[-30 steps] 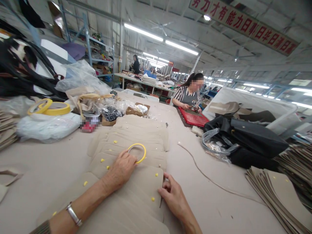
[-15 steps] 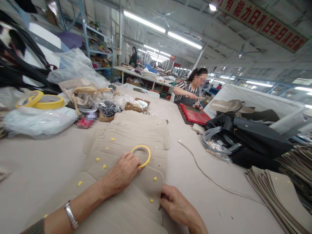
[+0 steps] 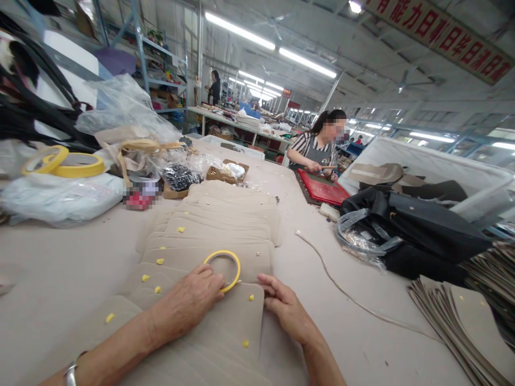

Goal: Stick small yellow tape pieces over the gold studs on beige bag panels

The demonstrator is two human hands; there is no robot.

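My left hand (image 3: 195, 297) is closed on a narrow yellow tape roll (image 3: 238, 268), held tilted just over the overlapping beige panels (image 3: 217, 214). Beside the panels' right edge is my right hand (image 3: 287, 308), its fingers loosely bent and apart, the fingertips at the edge of one panel. Small yellow tape pieces (image 3: 110, 318) dot both sides of the nearer panels. Small metal studs (image 3: 258, 254) show on panels farther up the row. Whether the right fingertips touch the panel, I cannot tell.
More yellow tape rolls (image 3: 80, 164) lie on a plastic-wrapped bundle at left. A thin cord (image 3: 322, 262) runs across the table on the right, near a black bag (image 3: 434, 225) and fanned panels (image 3: 446, 316). Across the table, a person works at a red tray (image 3: 322, 187).
My left hand and the tape roll have shifted slightly left and down. My right hand has moved up along the panels' edge, and its fingers have loosened from the lower panel.
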